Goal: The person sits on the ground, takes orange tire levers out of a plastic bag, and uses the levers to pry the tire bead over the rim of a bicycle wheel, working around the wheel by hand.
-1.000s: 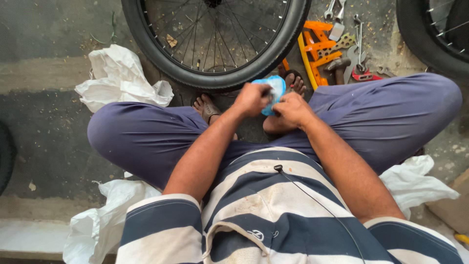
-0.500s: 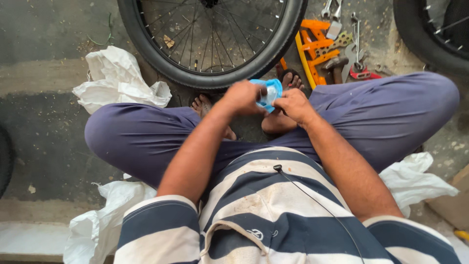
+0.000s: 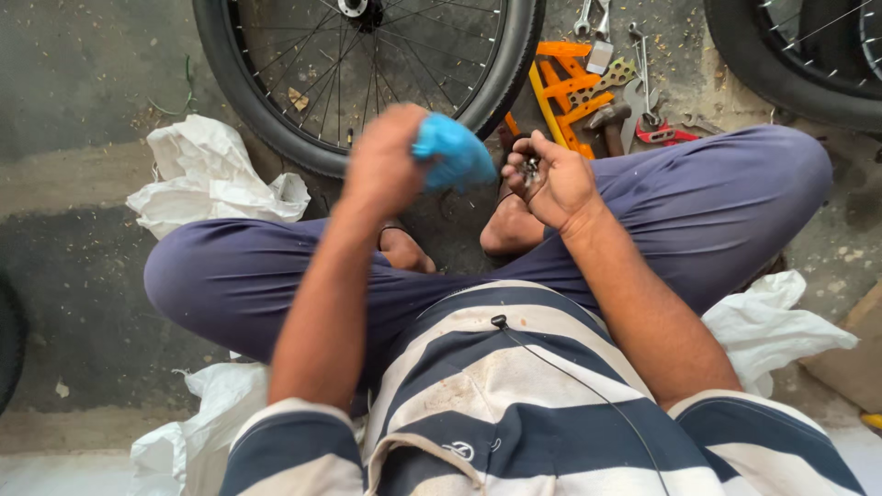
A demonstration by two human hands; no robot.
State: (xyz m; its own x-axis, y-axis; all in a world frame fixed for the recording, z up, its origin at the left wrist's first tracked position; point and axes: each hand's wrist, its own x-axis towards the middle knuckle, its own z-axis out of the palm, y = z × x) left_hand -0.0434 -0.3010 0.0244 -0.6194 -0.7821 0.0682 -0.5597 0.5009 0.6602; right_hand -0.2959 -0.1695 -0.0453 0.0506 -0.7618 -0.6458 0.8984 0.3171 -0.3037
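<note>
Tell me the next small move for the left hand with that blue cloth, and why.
Probably bring the blue cloth across onto the small dark metal part. The left hand holds the cloth raised beside it, while the right hand offers the part, with only a small gap between them.

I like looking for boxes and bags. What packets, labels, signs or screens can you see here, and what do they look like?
No labels, signs or screens show.
White plastic bag: crumpled, on the floor left of the wheel.
White plastic bag: crumpled, beside the right knee.
White plastic bag: crumpled, low on the left.
Brown cardboard piece: flat, at the right edge.
</note>
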